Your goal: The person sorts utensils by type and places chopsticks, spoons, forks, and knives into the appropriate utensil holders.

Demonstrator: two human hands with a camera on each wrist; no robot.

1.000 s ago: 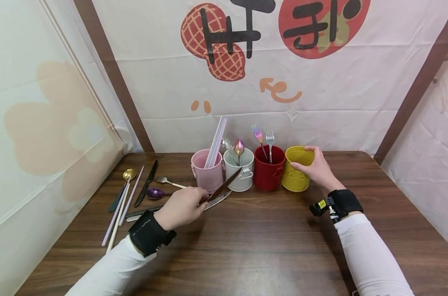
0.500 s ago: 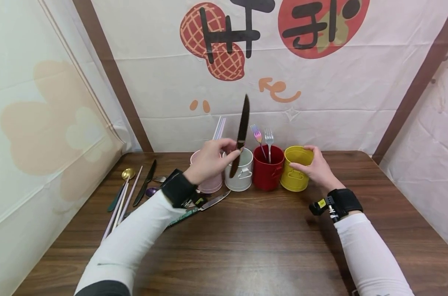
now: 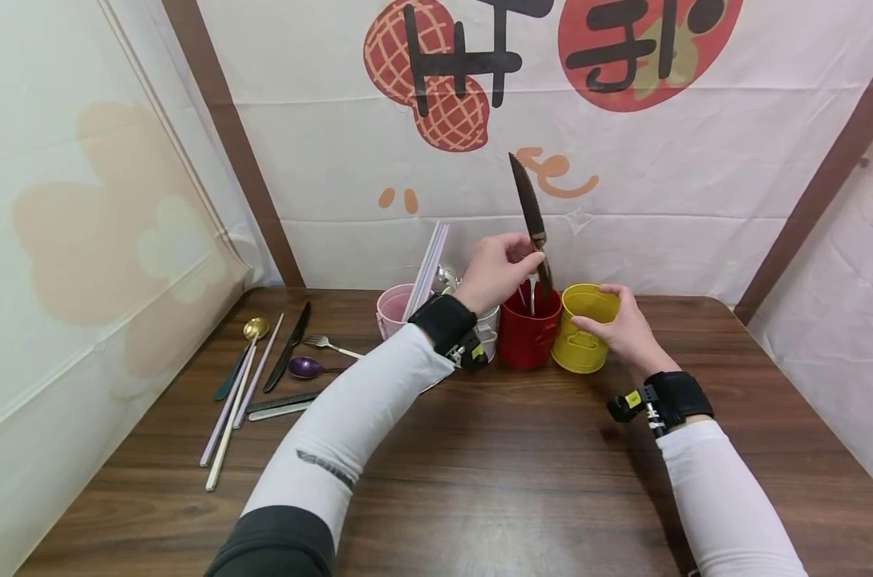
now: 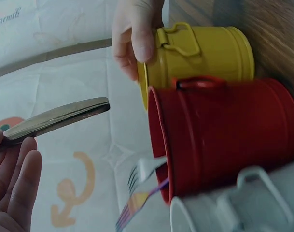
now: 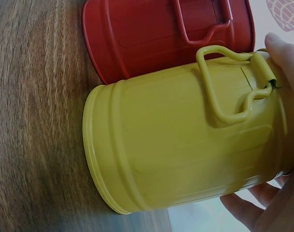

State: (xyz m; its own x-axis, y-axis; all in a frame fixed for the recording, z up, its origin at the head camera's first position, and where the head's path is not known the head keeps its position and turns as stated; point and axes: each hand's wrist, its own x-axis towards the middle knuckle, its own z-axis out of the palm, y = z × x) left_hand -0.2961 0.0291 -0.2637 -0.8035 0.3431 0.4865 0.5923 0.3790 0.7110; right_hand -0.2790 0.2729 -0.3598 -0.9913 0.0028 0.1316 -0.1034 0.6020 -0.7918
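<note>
My left hand (image 3: 497,272) pinches a knife (image 3: 528,200) at the upper end of its handle, between thumb and fingers (image 4: 26,181); the blade points up with a lean to the left, and the handle's end hangs above the red cup (image 3: 526,340), clear of its rim in the left wrist view. My right hand (image 3: 627,330) grips the yellow cup (image 3: 580,353) at the rim, thumb and fingers on opposite sides. The 4 cups stand upright in a row on the tabletop (image 3: 515,481). From left to right: the pink cup (image 3: 389,320), holding chopsticks (image 3: 427,268); the white cup (image 3: 490,324), partly hidden by my left sleeve (image 3: 357,405), a silver spoon (image 3: 446,276) showing above it; the red cup, holding a silver fork (image 4: 146,168) and a rainbow fork (image 4: 138,200); and the yellow cup, just beside it. Farther left lie a gold spoon (image 3: 256,327), a black knife (image 3: 288,349), a purple spoon (image 3: 306,367) and a pale-handled fork (image 3: 321,341). Behind the cups hangs a white sheet (image 3: 321,160) printed with a red peanut (image 3: 450,124).
</note>
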